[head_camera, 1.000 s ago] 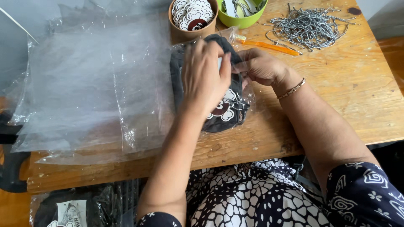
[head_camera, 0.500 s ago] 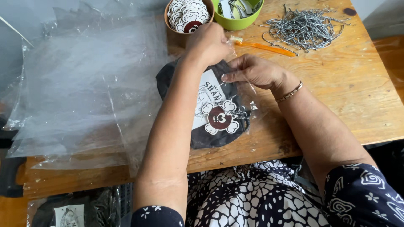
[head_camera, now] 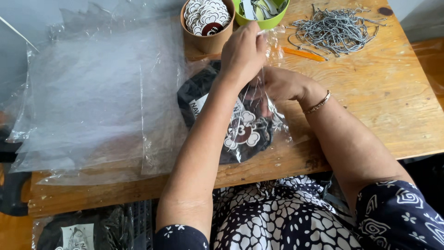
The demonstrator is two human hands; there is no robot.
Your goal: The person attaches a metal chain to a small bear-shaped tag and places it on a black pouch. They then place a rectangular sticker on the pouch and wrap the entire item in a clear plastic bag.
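A black round fabric piece with a white and maroon printed design (head_camera: 238, 132) lies inside a clear plastic bag (head_camera: 277, 122) on the wooden table (head_camera: 384, 106). My left hand (head_camera: 243, 53) is raised over the bag's far end and pinches the clear plastic there. My right hand (head_camera: 280, 85) rests on the bag just to the right, its fingers gripping the plastic over the fabric. My left forearm crosses the fabric and hides its middle.
A wide pile of clear plastic bags (head_camera: 92, 97) covers the table's left half. At the back stand a brown cup of round printed tags (head_camera: 208, 21) and a green bowl (head_camera: 263, 14). An orange pen (head_camera: 303, 54) and a heap of grey cords (head_camera: 335, 30) lie back right. Another bagged black piece (head_camera: 78, 234) sits below the table edge.
My left hand has risen from lying flat on the bagged fabric to the bag's far end, pulling the plastic up. The printed design has come into view.
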